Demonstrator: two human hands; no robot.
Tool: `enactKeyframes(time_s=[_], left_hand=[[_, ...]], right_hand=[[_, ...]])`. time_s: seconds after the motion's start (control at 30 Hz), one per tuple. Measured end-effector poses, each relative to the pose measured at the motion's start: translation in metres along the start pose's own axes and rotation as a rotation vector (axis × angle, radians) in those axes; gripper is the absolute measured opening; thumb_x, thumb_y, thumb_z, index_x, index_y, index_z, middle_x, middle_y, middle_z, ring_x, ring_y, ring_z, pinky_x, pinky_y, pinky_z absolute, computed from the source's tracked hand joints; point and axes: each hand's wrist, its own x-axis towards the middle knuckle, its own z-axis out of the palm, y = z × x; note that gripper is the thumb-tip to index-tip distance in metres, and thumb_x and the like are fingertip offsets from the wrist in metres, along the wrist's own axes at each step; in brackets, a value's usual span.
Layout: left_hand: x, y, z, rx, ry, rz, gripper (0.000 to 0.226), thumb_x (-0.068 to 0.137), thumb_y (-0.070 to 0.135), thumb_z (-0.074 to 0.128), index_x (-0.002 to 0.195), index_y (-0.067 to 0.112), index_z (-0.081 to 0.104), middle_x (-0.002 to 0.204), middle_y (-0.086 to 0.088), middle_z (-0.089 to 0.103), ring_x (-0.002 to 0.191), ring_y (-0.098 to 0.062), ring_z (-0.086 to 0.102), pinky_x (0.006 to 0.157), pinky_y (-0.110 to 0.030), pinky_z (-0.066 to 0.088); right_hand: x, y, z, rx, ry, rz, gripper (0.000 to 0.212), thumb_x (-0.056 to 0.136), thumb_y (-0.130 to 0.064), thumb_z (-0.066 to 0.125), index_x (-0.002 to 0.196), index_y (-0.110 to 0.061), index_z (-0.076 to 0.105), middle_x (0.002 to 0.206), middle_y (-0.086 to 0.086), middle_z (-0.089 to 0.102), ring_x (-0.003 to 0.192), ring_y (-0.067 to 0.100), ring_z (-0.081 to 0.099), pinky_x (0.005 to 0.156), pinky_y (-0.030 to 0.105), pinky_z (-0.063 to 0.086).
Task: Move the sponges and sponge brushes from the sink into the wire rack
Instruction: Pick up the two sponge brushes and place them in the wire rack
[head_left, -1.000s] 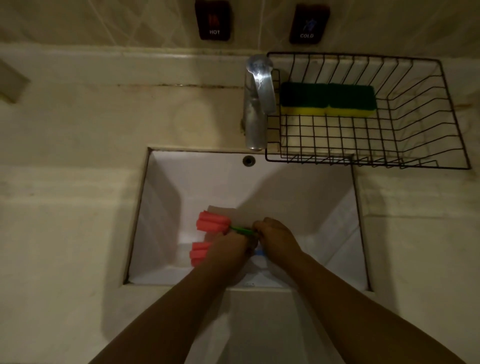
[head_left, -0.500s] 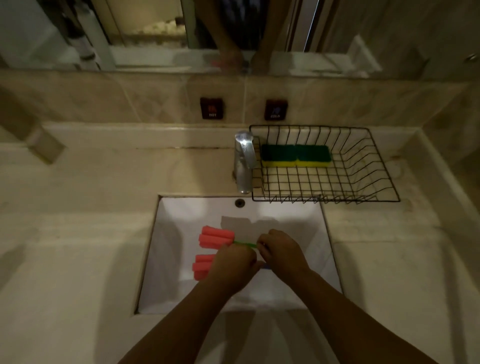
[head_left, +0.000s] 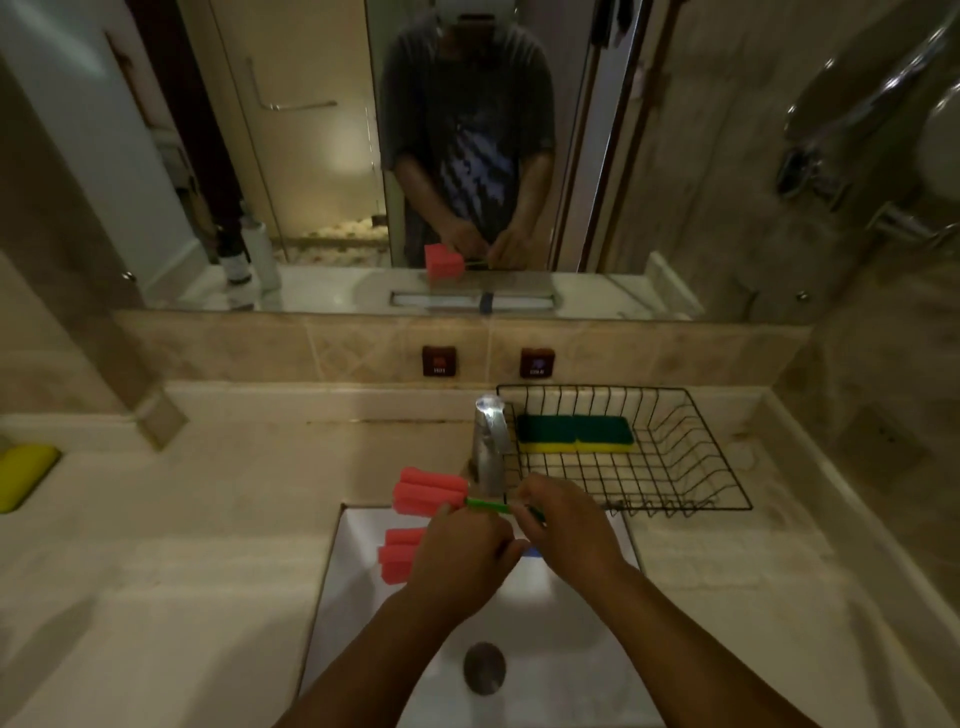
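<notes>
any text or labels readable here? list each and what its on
"HOT": barely legible white letters on the left dark square wall button, under a red mark.
"COLD": barely legible white letters on the right dark square wall button, under a blue mark.
Pale print on the dark t-shirt in the wall mirror: too blurred to read.
Dark bottle in the mirror: label unreadable.
Nothing else carries text.

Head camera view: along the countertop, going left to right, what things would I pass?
Yellow object at the far left → pink sponge brush head → faucet → green-and-yellow sponges → right side of the wire rack.
</notes>
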Motion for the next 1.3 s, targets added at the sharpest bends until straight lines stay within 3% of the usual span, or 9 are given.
enactKeyframes(time_s=[0.07,0.27,0.5,0.77,1.07,1.2,1.3], left_hand=[[0.002,0.005,-0.009,0.010,0.036,0.005,0.028,0.097,0.045,0.049,0.084,0.028,0.067,0.080,0.009,0.068,0.073,-0.004,0.058,0.091,-0.031,0.046],[0.010,0.010,-0.034,0.045,0.147,0.039,0.025,0.097,0.046,0.045,0.090,0.032,0.065,0.082,0.010,0.068,0.070,-0.002,0.051,0.089,-0.031,0.043],[0.015,0.012,-0.046,0.051,0.172,0.046,0.028,0.097,0.048,0.045,0.085,0.033,0.065,0.082,0.013,0.070,0.076,-0.001,0.059,0.092,-0.029,0.039],[0.020,0.017,-0.040,0.038,0.175,0.051,0.027,0.098,0.046,0.044,0.088,0.031,0.064,0.082,0.011,0.067,0.074,-0.003,0.056,0.092,-0.030,0.042],[0.037,0.034,-0.019,0.011,0.134,0.100,0.027,0.099,0.046,0.043,0.103,0.034,0.067,0.095,0.012,0.072,0.082,-0.002,0.058,0.089,-0.028,0.042],[0.050,0.048,-0.005,0.011,0.116,0.113,0.029,0.099,0.047,0.042,0.102,0.033,0.068,0.096,0.013,0.072,0.084,-0.002,0.058,0.090,-0.028,0.042],[0.061,0.059,0.008,0.007,0.108,0.092,0.028,0.098,0.046,0.044,0.098,0.031,0.068,0.095,0.013,0.072,0.083,-0.003,0.058,0.090,-0.028,0.041]], right_hand=[[0.007,-0.004,-0.012,-0.010,0.013,-0.024,0.009,0.092,-0.031,0.056,0.084,-0.032,0.051,0.076,-0.012,0.051,0.067,0.002,0.045,0.058,0.015,0.033],[0.022,-0.019,-0.031,0.028,0.066,-0.089,0.010,0.091,-0.035,0.056,0.083,-0.032,0.052,0.075,-0.012,0.053,0.069,0.002,0.049,0.062,0.019,0.043],[0.033,-0.020,-0.041,-0.054,0.083,-0.108,0.012,0.092,-0.036,0.054,0.081,-0.033,0.055,0.073,-0.015,0.048,0.066,-0.004,0.043,0.059,0.013,0.031],[0.033,-0.014,-0.046,-0.058,0.053,-0.068,0.019,0.091,-0.036,0.052,0.075,-0.039,0.044,0.070,-0.015,0.044,0.064,-0.002,0.043,0.058,0.015,0.031],[0.023,0.013,-0.057,-0.057,0.035,0.011,0.017,0.093,-0.036,0.057,0.076,-0.036,0.052,0.075,-0.013,0.050,0.069,0.000,0.048,0.062,0.017,0.037],[0.019,0.037,-0.065,-0.054,0.026,0.042,0.015,0.092,-0.036,0.058,0.078,-0.035,0.056,0.077,-0.013,0.055,0.073,0.002,0.050,0.064,0.019,0.042],[0.019,0.057,-0.069,-0.065,0.017,0.058,0.015,0.091,-0.037,0.058,0.076,-0.035,0.055,0.074,-0.015,0.051,0.070,0.002,0.049,0.061,0.017,0.036]])
